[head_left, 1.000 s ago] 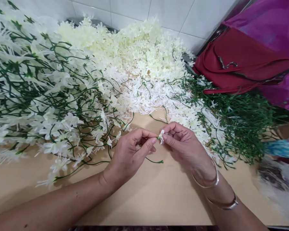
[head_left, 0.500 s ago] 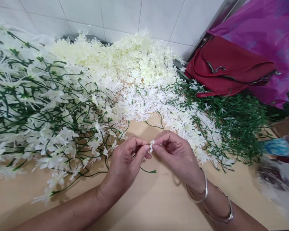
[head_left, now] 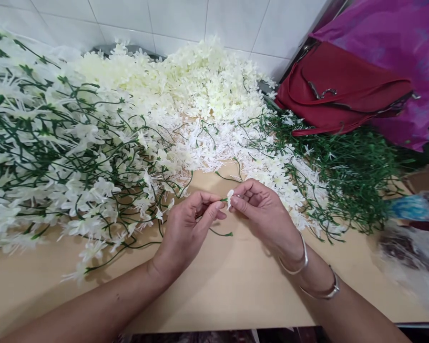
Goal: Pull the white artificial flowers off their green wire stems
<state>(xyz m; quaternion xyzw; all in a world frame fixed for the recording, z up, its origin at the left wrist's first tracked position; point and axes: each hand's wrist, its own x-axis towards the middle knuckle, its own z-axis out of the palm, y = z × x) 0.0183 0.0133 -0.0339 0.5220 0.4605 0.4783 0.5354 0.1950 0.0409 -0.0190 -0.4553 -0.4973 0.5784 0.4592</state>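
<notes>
My left hand (head_left: pixel 189 221) is closed in a pinch on a green artificial flower stem (head_left: pixel 223 200), whose end shows at the fingertips. Right beside it, my right hand (head_left: pixel 268 216) pinches a small white artificial flower (head_left: pixel 229 199) between thumb and forefinger. The petals sit against the stem's green end; how far the stem goes through them is hidden by my fingers. A green stem with a knobbed end (head_left: pixel 227 234) sticks out below my left hand. Two metal bangles (head_left: pixel 300 267) circle my right wrist and forearm.
White flowers on green stems (head_left: pixel 67 186) are heaped at left. Loose cream petals (head_left: pixel 207 81) lie against the tiled wall (head_left: pixel 178 19), with white stamens (head_left: pixel 207 147) before them. Green stems (head_left: pixel 357 176), a red handbag (head_left: pixel 346 90) and a plastic bag (head_left: pixel 411 262) are at right.
The white petals have turned edge-on, and a green stem end now shows between them and my left fingers. My view has tipped down, bringing the table's front edge into sight.
</notes>
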